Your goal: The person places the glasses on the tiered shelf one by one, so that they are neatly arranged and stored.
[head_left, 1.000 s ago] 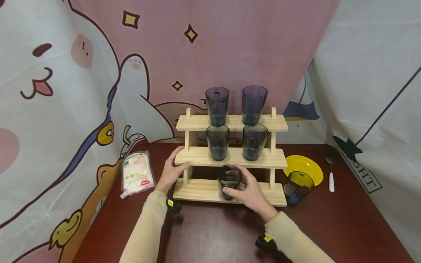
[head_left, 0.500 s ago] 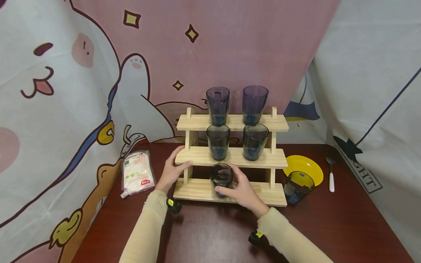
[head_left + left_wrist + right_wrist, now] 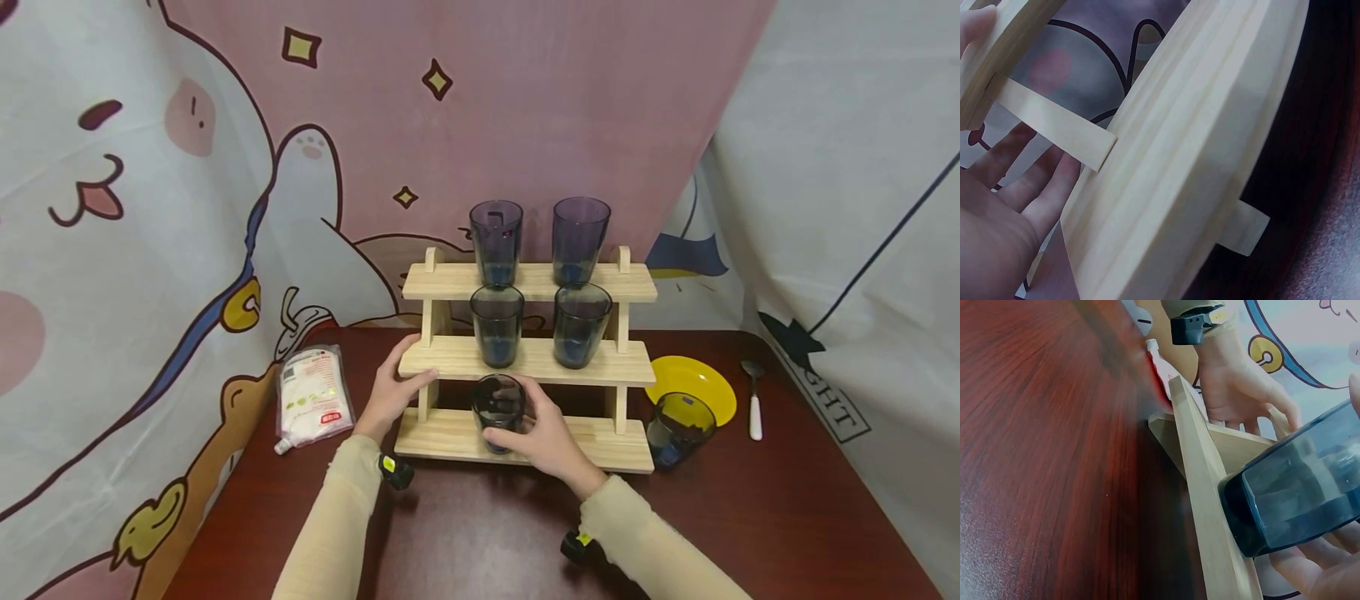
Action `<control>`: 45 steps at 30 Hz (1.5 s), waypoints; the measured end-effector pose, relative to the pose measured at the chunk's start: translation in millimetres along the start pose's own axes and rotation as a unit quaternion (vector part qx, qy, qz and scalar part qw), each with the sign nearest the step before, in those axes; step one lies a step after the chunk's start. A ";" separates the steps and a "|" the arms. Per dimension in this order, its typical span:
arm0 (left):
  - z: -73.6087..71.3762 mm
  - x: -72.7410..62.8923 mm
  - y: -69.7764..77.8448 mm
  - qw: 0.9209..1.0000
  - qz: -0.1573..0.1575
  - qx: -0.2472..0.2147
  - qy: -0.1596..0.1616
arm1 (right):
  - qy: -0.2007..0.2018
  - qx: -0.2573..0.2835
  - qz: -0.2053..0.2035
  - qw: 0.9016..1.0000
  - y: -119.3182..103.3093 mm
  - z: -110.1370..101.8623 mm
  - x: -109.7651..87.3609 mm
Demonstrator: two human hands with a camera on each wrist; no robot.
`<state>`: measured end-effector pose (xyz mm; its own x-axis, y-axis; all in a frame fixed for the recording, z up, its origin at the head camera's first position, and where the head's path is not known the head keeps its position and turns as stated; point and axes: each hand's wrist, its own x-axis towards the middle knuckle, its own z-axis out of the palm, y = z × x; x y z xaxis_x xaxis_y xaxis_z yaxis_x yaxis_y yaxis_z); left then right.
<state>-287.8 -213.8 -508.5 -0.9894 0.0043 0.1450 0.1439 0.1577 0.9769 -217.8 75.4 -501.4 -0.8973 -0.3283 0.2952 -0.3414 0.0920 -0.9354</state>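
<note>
A three-tier wooden shelf rack (image 3: 442,433) stands on the table. My left hand (image 3: 390,392) grips the left end of its middle tier; in the left wrist view the thumb (image 3: 979,25) lies on the board, the fingers beside the upright. My right hand (image 3: 546,435) holds a dark, see-through glass (image 3: 497,408) by its right side, over the bottom tier left of centre. In the right wrist view the glass (image 3: 1304,481) has its base at the board's surface. Two similar glasses (image 3: 498,329) (image 3: 582,329) stand on the middle tier, two more (image 3: 496,246) (image 3: 581,242) on top.
Right of the rack, another dark glass (image 3: 681,429) stands on the table before a yellow plate (image 3: 716,387). Farther right lies a spoon with a white handle (image 3: 755,417). A white spouted pouch (image 3: 313,396) lies at left. Printed cloth (image 3: 562,100) hangs behind.
My right hand has moved left along the bottom tier with the glass, more slowly in the last half second. My left hand has stayed on the rack.
</note>
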 end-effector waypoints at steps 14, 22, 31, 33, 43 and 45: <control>0.0 0.4 1.2 1.000 -0.010 0.002 -0.008 | -0.021 -0.052 0.017 0.998 -9.3 -24.0 -17.3; 0.5 0.9 2.1 1.000 0.003 0.001 -0.005 | 0.035 -0.117 -0.024 0.992 -21.0 -61.4 -53.3; 1.0 0.2 -0.8 1.000 0.003 0.007 -0.002 | 0.123 -0.207 -0.100 0.965 -41.7 -113.7 -83.7; 1.0 -0.2 -0.6 1.000 0.003 0.004 -0.002 | 0.147 -0.235 -0.093 0.956 -47.1 -124.9 -88.5; 0.1 -1.1 -0.7 1.000 -0.001 -0.003 -0.005 | 0.208 -0.340 0.008 0.917 -40.7 -173.0 -106.0; 0.4 -1.2 -0.7 1.000 -0.001 -0.003 -0.006 | 0.207 -0.334 0.029 0.919 -33.7 -178.2 -108.1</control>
<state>-286.7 -213.5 -509.4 -0.9900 0.0152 0.1404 0.1411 0.1527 0.9781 -159.1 275.3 -467.1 -0.9021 0.0685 0.4261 -0.2608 0.7002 -0.6646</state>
